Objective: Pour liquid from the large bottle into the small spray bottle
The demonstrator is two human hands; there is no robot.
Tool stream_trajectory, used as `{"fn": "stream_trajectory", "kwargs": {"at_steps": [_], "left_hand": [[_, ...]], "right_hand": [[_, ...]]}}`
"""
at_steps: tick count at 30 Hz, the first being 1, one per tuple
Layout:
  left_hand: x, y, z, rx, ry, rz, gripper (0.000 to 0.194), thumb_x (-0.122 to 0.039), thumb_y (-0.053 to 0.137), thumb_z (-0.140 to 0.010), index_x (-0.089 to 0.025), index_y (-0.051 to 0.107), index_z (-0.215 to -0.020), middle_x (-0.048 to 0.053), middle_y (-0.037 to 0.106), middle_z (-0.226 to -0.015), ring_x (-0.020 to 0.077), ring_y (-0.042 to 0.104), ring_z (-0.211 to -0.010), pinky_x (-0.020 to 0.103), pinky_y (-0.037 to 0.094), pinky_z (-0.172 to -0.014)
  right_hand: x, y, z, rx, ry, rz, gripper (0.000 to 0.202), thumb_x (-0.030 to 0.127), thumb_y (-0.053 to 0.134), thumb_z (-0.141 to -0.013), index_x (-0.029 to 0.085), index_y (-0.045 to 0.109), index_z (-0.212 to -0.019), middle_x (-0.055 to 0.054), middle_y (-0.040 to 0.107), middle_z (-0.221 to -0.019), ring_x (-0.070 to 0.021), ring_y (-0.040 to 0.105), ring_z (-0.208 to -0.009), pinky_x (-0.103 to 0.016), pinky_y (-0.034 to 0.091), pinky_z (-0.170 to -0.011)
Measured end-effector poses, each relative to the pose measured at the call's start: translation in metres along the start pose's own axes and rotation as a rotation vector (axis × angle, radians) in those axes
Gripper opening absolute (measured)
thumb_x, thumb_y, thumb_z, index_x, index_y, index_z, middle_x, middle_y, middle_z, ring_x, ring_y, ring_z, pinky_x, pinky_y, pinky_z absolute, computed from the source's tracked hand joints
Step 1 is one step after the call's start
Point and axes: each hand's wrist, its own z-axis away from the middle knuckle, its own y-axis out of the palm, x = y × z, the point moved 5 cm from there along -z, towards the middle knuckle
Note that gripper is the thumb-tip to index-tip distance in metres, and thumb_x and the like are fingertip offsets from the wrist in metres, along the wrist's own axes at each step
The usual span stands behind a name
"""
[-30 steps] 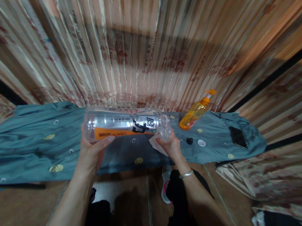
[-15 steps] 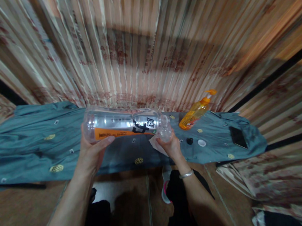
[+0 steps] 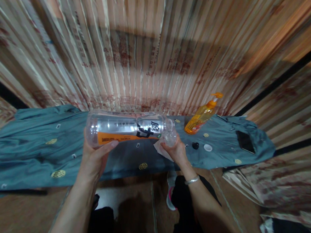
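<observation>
A large clear plastic bottle (image 3: 124, 127) with a silver and orange label lies sideways in the air above the cloth-covered table. My left hand (image 3: 96, 154) is wrapped round its base end, thumb along the label. At the neck end, my right hand (image 3: 175, 147) grips a small clear piece (image 3: 169, 136) against the bottle's mouth; its exact shape is hard to make out. A white paper or tissue (image 3: 161, 151) shows beside my right fingers.
An orange pump bottle (image 3: 198, 118) stands on the teal cloth (image 3: 121, 161) to the right. Near it are a black cap (image 3: 195, 145), a white round lid (image 3: 207, 147) and a dark phone (image 3: 245, 141). Pleated curtains (image 3: 141, 60) hang behind.
</observation>
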Motion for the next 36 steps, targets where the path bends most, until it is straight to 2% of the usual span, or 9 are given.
{"fn": "stream_trajectory", "kwargs": {"at_steps": [16, 23, 32, 36], "left_hand": [[-0.003, 0.0031, 0.0007, 0.009, 0.021, -0.004, 0.073, -0.021, 0.094, -0.04, -0.034, 0.061, -0.104, -0.005, 0.069, -0.099, 0.0192, 0.067, -0.089, 0.047, 0.053, -0.095], [0.0, -0.0001, -0.0002, 0.05, 0.038, -0.025, 0.075, -0.019, 0.092, -0.047, -0.035, 0.06, -0.113, -0.003, 0.069, -0.102, 0.0229, 0.067, -0.097, 0.05, 0.052, -0.097], [-0.0032, 0.0026, 0.0007, -0.027, 0.001, 0.018, 0.078, -0.019, 0.094, -0.037, -0.034, 0.063, -0.107, -0.005, 0.069, -0.101, 0.0181, 0.067, -0.092, 0.037, 0.056, -0.089], [-0.0025, 0.0014, -0.0004, 0.009, 0.013, 0.001, 0.078, -0.019, 0.093, -0.042, -0.035, 0.061, -0.111, -0.004, 0.069, -0.106, 0.0201, 0.067, -0.097, 0.04, 0.055, -0.093]], "right_hand": [[-0.0026, 0.0019, -0.0005, -0.025, -0.013, -0.002, 0.071, 0.036, 0.073, -0.069, 0.018, 0.052, -0.135, -0.012, 0.071, -0.117, -0.0296, 0.07, -0.106, -0.04, 0.056, -0.09], [-0.0044, 0.0031, -0.0005, -0.025, -0.026, 0.013, 0.071, 0.038, 0.073, -0.07, 0.018, 0.052, -0.135, -0.011, 0.072, -0.117, -0.0293, 0.07, -0.106, -0.04, 0.056, -0.09], [-0.0026, 0.002, 0.0008, -0.023, -0.024, 0.023, 0.072, 0.039, 0.072, -0.071, 0.018, 0.051, -0.136, -0.012, 0.072, -0.117, -0.0301, 0.07, -0.105, -0.04, 0.056, -0.088], [-0.0024, 0.0018, 0.0008, -0.028, -0.024, 0.024, 0.071, 0.038, 0.073, -0.071, 0.018, 0.052, -0.136, -0.011, 0.072, -0.116, -0.0297, 0.071, -0.104, -0.039, 0.056, -0.087]]}}
